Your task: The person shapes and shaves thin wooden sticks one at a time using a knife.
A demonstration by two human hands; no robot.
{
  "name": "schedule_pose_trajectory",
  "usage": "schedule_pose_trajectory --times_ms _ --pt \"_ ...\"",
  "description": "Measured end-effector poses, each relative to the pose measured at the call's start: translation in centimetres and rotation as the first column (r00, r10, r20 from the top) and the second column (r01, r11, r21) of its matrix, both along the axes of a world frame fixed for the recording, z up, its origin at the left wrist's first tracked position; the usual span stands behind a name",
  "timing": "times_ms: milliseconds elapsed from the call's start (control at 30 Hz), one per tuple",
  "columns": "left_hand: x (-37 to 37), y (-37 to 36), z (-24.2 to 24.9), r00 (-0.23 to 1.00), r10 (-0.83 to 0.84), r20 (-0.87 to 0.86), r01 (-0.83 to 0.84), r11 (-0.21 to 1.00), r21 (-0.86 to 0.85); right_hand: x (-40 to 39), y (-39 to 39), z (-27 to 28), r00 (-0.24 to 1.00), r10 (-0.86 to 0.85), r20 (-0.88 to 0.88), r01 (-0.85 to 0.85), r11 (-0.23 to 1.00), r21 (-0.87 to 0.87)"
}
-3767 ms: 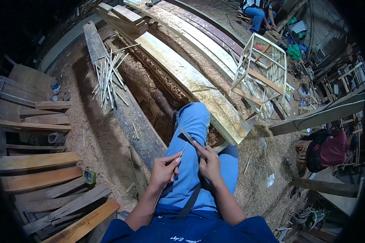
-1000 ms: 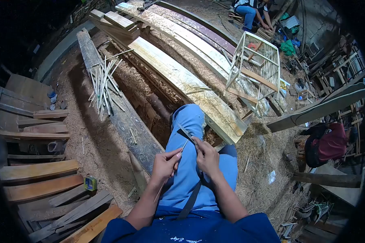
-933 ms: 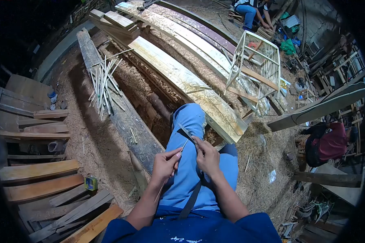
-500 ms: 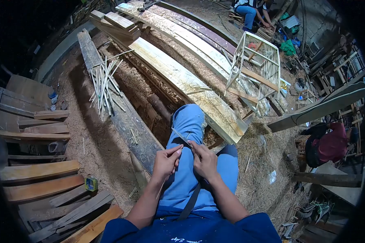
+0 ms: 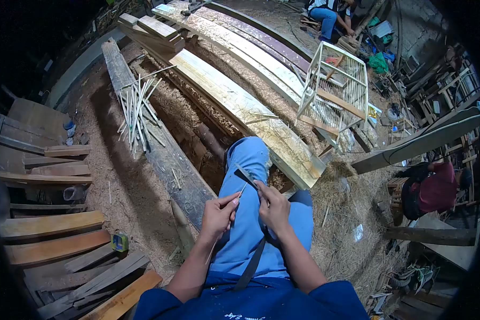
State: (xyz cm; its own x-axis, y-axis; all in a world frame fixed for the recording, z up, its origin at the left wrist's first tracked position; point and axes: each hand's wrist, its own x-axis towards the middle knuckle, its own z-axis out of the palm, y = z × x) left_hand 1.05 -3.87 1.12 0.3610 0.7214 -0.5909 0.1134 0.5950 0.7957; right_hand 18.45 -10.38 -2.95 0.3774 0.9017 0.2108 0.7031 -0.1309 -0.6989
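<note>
Over my jeans-clad knees, my left hand (image 5: pixel 220 217) pinches a thin wooden stick (image 5: pixel 242 190). Its pale tip pokes out past thumb and forefinger, and the rest trails back along my left forearm. My right hand (image 5: pixel 273 209) is closed on a knife; the handle is hidden in the fist. The dark blade (image 5: pixel 245 176) points up and to the left, close to the stick's tip. A pile of similar thin sticks (image 5: pixel 136 114) lies on the weathered plank (image 5: pixel 162 154) left of my knees.
Thick boards (image 5: pixel 234 101) stretch away ahead of me. A slatted wooden cage (image 5: pixel 333 90) stands at the right. Cut planks (image 5: pixel 58 224) and a yellow tape measure (image 5: pixel 120 242) lie at the left. Shavings cover the floor. One person (image 5: pixel 325 16) sits at the back, another (image 5: pixel 434 186) at the right.
My right hand has moved slightly right, away from the left. The knife has turned, its blade showing its dark face where it looked thin and pale before. The left hand stays nearly still.
</note>
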Motion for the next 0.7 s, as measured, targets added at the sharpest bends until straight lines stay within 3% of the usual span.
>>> schedule_pose_trajectory --times_ms 167,233,367,433,633,700 --pt "-0.3 0.1 -0.3 1.0 0.003 0.012 -0.003 1.0 -0.001 -0.9 -0.5 1.1 0.995 0.083 0.061 -0.083 0.997 -0.001" --pt "-0.2 0.0 0.0 0.999 0.011 0.031 -0.01 1.0 -0.018 -0.6 -0.5 0.7 0.997 0.068 0.039 -0.066 0.997 -0.05" --pt "-0.3 0.1 -0.4 0.998 0.0 0.059 0.0 1.0 -0.012 -0.7 -0.3 0.8 1.0 0.0 0.006 0.0 0.999 0.032" --pt "-0.5 0.1 -0.6 0.997 -0.002 0.083 0.004 1.0 -0.021 -1.1 -0.9 1.8 0.994 0.094 0.057 -0.093 0.995 -0.02" --pt "-0.5 0.1 -0.6 0.996 0.002 0.086 0.0 1.0 -0.023 -0.4 0.0 0.9 0.999 -0.032 0.022 0.032 0.999 0.005" --pt "-0.5 0.1 -0.6 0.996 0.001 0.091 0.001 1.0 -0.025 -0.9 -0.7 1.7 0.991 0.091 0.099 -0.092 0.996 0.004"
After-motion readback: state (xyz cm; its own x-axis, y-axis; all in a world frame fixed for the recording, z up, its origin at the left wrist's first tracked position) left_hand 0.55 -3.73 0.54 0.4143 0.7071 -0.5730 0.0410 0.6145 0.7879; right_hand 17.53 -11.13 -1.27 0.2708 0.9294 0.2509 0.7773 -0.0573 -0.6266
